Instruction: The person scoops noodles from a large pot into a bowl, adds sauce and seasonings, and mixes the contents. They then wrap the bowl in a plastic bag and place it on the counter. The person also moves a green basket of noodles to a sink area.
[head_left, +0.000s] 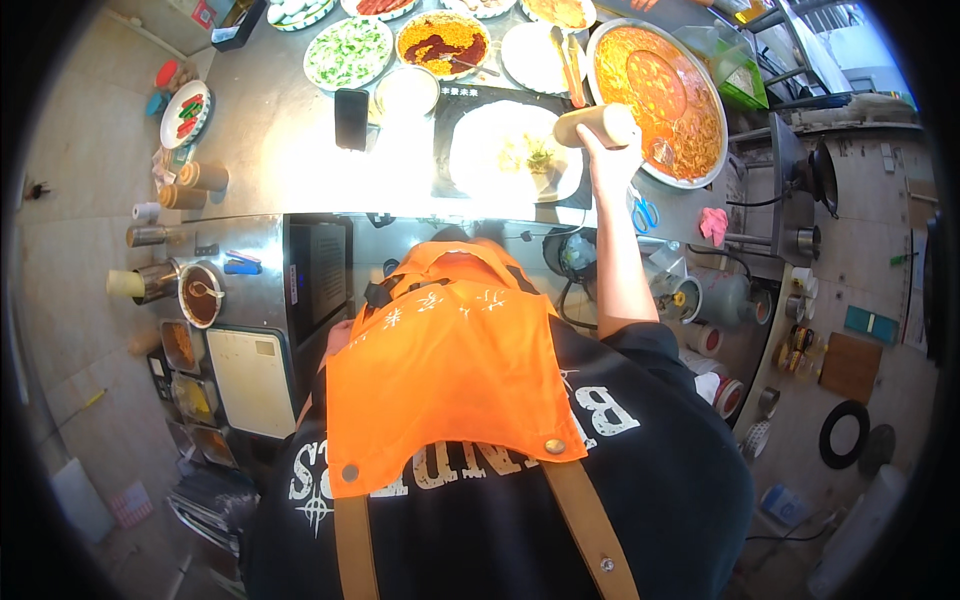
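Note:
My right hand (613, 159) grips a tan cylindrical bottle (594, 126), holding it tipped on its side. Below and left of the bottle is a round, glare-whitened surface (487, 161) with chopped green and pale food (534, 154) on it. A black board (444, 124) lies beneath that round surface. Just right of the hand stands a large metal basin (716, 142) of red, oily broth and noodle-like strands. Only part of my left hand (339, 335) shows, low beside the orange apron (450, 360); its fingers are mostly hidden.
Bowls of chopped scallions (347, 52) and ground spices (442, 46) line the back, near tongs (574, 67). A phone (351, 120) stands on the steel counter (255, 127). Blue-handled scissors (645, 214) and a pink cloth (713, 226) lie at right. A person's hand (645, 4) shows at the top edge.

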